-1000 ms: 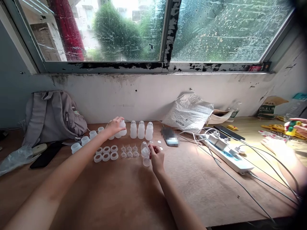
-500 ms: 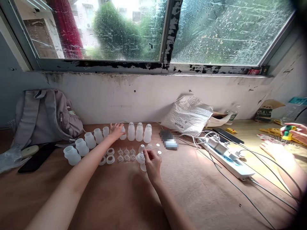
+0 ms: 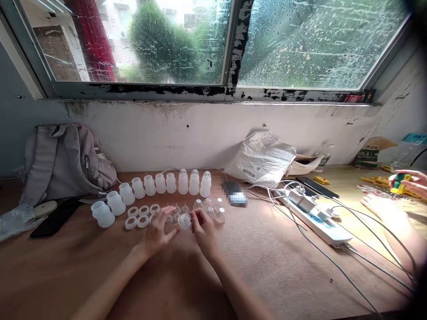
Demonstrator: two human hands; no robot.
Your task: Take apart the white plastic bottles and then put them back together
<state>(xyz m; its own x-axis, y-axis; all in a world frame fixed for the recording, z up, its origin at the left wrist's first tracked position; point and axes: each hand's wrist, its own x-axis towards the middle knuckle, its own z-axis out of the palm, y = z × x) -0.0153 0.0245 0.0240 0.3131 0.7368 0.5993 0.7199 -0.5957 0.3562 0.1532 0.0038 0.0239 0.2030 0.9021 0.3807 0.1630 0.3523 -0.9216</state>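
Observation:
Between thumb and fingers, my right hand [image 3: 203, 229] pinches a translucent bottle nipple [image 3: 184, 221], seated in what looks like a ring, over the table. Just left of it is my left hand [image 3: 160, 232], thumb and fingers apart and holding nothing. Behind my hands, frosted baby bottles stand in a curved row: open-necked bottles [image 3: 126, 194] at the left and middle, capped bottles [image 3: 194, 182] at the right end. Collar rings [image 3: 143, 210] lie left of my left hand, which partly hides them. Small nipples [image 3: 184, 208] and clear dome caps [image 3: 219, 215] lie around my right hand.
A grey backpack [image 3: 63, 164] and a black phone [image 3: 53, 218] are at the left. Rightward lie a silvery bag [image 3: 263, 160] and a white power strip [image 3: 316, 220] with trailing cables. Another person's hands [image 3: 412, 181] hold a green-and-yellow screwdriver [image 3: 398, 181] at far right.
My left hand has come back from the bottle row, down to beside my right hand, and its fingers are apart. My right hand has shifted slightly left with the nipple.

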